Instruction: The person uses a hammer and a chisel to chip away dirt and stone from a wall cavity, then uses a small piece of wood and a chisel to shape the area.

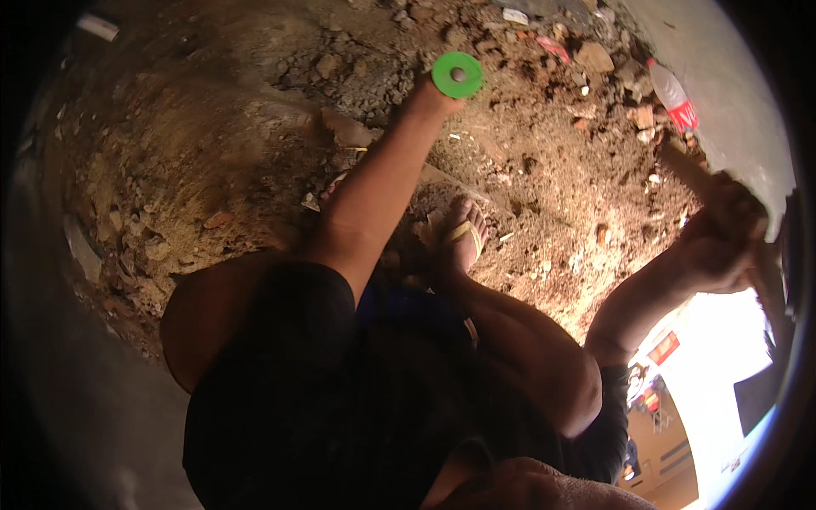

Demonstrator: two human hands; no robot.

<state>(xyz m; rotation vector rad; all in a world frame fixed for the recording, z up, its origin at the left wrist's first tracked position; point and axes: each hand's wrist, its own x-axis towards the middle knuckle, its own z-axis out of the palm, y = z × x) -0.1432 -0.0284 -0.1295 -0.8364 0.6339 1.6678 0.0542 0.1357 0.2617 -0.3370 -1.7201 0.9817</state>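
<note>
My left arm stretches forward over the broken ground. My left hand [448, 101] is closed round a chisel, mostly hidden under its round green hand guard [444, 76]. The chisel's grey metal top [458, 75] shows in the middle of the guard; its shaft and tip are out of sight below. At the right, my right hand [724, 242] is raised and wrapped round a long brown wooden handle [687, 172]. The handle sticks out on both sides of the fist. Whatever head it carries blends into the dark rim, so I cannot make it out.
Loose soil, stones and rubble [544, 161] cover the ground. A plastic bottle [671, 89] with a red label lies at the far right, beside a smooth grey surface [722, 76]. My sandalled foot [463, 246] rests on the dirt. Bright light comes in at the lower right.
</note>
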